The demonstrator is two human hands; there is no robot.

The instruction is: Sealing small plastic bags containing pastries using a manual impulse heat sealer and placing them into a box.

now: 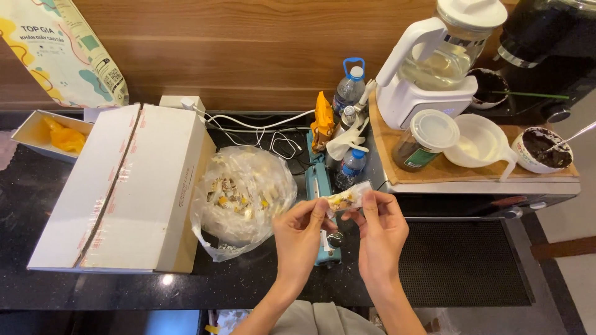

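Head view, frame centre: left hand (pixel 302 231) and right hand (pixel 380 226) pinch small clear packet (pixel 346 198) between fingertips, above teal heat sealer (pixel 318 186).

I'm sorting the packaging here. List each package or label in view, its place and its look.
Small clear packet: pinched between left hand and right hand.
Clear bag: bulging with small packets, counter centre.
White carton: long, taped, left.
Printed bag: cream, colourful, upper left.
Jar: white lid, green label, wooden tray.

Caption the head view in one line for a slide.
Both hands, left hand and right hand, hold a small clear plastic snack packet above a teal heat sealer.
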